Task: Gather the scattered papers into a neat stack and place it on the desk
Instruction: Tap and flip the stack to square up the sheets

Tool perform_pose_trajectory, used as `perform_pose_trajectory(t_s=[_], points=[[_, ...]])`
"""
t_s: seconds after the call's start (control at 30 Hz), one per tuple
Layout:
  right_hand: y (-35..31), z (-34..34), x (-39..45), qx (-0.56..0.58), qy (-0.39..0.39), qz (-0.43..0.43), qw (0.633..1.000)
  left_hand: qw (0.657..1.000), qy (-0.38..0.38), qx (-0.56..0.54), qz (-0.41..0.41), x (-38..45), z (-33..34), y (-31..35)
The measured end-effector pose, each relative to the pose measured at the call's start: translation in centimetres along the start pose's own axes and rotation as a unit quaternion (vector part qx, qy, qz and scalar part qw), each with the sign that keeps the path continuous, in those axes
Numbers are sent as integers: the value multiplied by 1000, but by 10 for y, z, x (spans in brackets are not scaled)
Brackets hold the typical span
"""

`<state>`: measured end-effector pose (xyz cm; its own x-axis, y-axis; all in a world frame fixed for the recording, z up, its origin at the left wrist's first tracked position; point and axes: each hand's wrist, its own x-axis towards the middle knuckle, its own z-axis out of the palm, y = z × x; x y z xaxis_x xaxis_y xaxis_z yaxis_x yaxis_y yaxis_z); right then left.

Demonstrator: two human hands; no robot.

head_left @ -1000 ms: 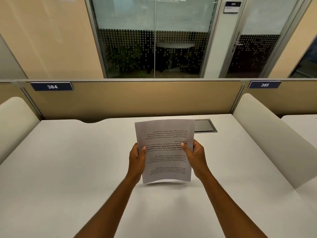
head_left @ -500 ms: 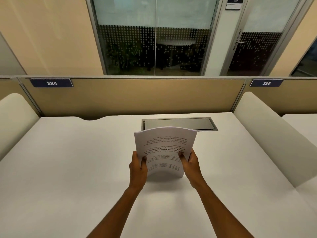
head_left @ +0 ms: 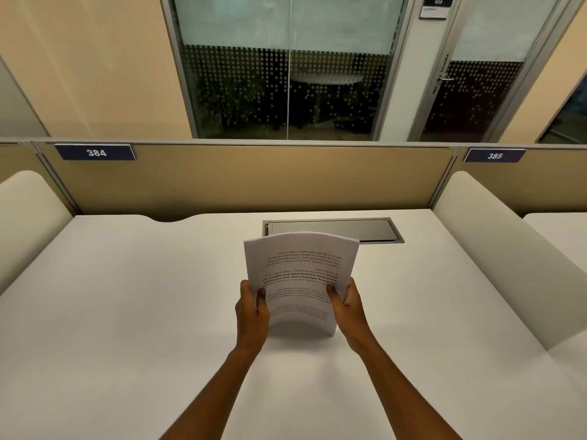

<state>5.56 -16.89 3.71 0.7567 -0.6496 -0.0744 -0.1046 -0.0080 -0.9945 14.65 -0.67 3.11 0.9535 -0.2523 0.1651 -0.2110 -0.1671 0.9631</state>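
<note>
A stack of white printed papers (head_left: 301, 274) stands on its lower edge on the white desk (head_left: 127, 312), bowed towards me, with the text upside down. My left hand (head_left: 252, 309) grips the stack's left side, thumb on the front. On the right side my right hand (head_left: 347, 308) holds it the same way. The sheets' top edges fan slightly apart.
A grey cable hatch (head_left: 333, 230) is set into the desk just behind the papers. A tan partition (head_left: 254, 179) with labels 384 and 385 closes the back. Rounded cream dividers (head_left: 495, 249) flank both sides.
The papers came down from held above the desk to resting on their lower edge, and they bow more. Both hands moved lower with them.
</note>
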Motion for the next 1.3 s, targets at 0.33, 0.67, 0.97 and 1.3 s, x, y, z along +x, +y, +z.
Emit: perform_pose_trajectory(t_s=[0.33, 0.67, 0.97, 1.3], points=[[-6, -11, 12, -21, -25, 12, 999, 995, -81, 48, 12, 27, -9, -2], [-38, -53, 33, 74, -1, -13, 997, 947, -238, 186, 109, 100, -33, 59], [-49, -80, 44, -4, -2, -19, 1000, 875, -318, 321, 173, 132, -42, 98], [-62, -59, 49, -131, -76, -51, 987, 812, -337, 406, 249, 127, -20, 104]])
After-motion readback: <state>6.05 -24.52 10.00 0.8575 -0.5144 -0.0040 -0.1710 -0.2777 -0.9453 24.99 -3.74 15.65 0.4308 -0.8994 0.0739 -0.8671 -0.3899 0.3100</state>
